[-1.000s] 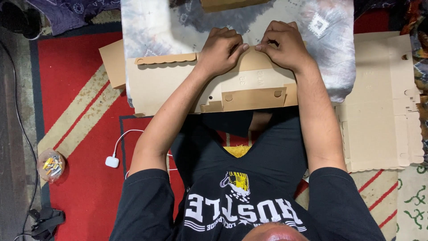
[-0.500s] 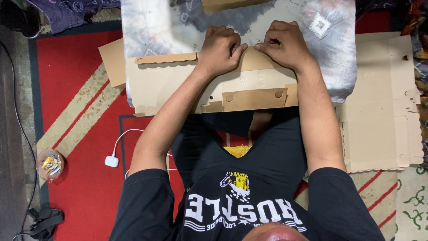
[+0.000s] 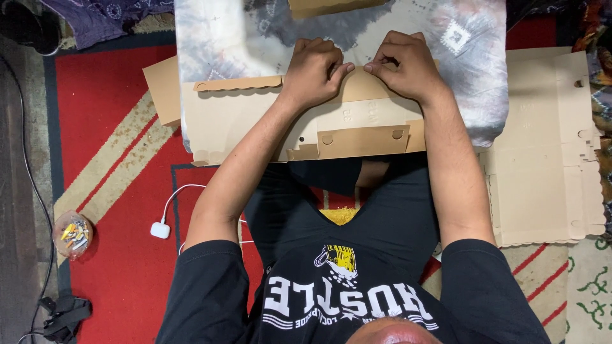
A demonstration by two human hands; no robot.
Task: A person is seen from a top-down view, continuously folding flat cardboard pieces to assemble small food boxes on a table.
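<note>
Bare tie-dye grey cloth-covered worktop [image 3: 223, 38] left of both hands: free passage. Tan cardboard piece [image 3: 331, 6] blocks top edge, possibly a box. Stacked flat beige cardboard sheets [image 3: 542, 165] crowd right flank.

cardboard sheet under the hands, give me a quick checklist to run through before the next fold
1. Left hand on the cardboard sheet: ok, fingers curled on its top edge.
2. Right hand on the same edge: ok, right beside the left.
3. Sheet supported: ok, it lies on the tie-dye cloth, near edge overhanging the lap.
4. Scalloped strip flat: ok, lies to the left of the hands.
5. Crease under the fingers aligned: cannot tell, hidden by the hands.
6. Stack of flat blanks in reach: ok, lies beside the right arm.
</note>
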